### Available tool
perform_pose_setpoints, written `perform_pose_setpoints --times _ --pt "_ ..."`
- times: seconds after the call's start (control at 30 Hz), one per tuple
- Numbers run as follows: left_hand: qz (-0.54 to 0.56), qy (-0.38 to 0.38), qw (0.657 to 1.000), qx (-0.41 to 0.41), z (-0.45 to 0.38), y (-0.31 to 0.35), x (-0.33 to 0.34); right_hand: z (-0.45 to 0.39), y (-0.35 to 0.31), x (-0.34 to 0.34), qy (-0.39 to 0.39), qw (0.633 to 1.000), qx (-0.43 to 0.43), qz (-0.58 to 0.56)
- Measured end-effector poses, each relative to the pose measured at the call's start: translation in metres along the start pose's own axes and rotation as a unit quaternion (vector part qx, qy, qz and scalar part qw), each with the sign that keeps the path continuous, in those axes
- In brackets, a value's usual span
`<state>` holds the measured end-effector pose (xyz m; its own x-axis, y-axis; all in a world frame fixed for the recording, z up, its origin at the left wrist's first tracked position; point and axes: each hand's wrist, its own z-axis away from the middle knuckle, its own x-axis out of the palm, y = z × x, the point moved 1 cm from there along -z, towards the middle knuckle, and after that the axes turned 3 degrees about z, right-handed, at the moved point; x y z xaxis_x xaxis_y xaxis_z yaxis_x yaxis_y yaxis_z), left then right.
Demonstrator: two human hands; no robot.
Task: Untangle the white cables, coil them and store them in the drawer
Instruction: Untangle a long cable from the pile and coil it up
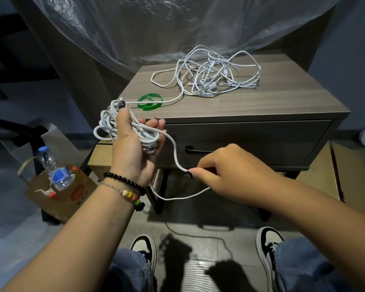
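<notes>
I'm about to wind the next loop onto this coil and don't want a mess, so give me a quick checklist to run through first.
1. Coil secure in the left hand: ok, thumb and fingers curl round the loops.
2. Free strand held: ok, the right hand pinches the cable just below the coil.
3. Cable clear of the tangled pile: not ok, a strand runs from the coil across the nightstand top into the pile.
4. Green strap within reach for tying: ok, it lies on the near left corner, under that strand.
5. Drawer open for storing: not ok, it is closed.
6. Knots inside the pile: cannot tell.
</notes>
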<state>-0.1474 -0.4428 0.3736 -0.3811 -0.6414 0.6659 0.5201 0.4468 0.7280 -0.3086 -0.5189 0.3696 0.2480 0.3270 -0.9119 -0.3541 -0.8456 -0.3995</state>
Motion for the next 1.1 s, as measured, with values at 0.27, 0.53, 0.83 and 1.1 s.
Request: perform_pose_setpoints --times 0.27,0.53,0.83,1.1 --pt "0.091 -0.15 0.98 -0.09 0.007 0.003 0.004 -0.006 0.008 0.006 -0.07 0.981 0.089 -0.156" --pt "0.095 -0.273 0.941 -0.178 0.011 0.006 0.0 -0.008 0.015 -0.007 -0.098 0.922 0.146 -0.346" --pt "0.038 -0.295 0.948 -0.119 0.01 0.009 -0.001 -0.01 0.034 -0.026 -0.047 0.849 0.201 -0.487" --pt "-0.088 -0.214 0.969 -0.083 0.022 -0.002 0.003 -0.011 0.031 -0.024 -0.023 0.859 0.194 -0.474"
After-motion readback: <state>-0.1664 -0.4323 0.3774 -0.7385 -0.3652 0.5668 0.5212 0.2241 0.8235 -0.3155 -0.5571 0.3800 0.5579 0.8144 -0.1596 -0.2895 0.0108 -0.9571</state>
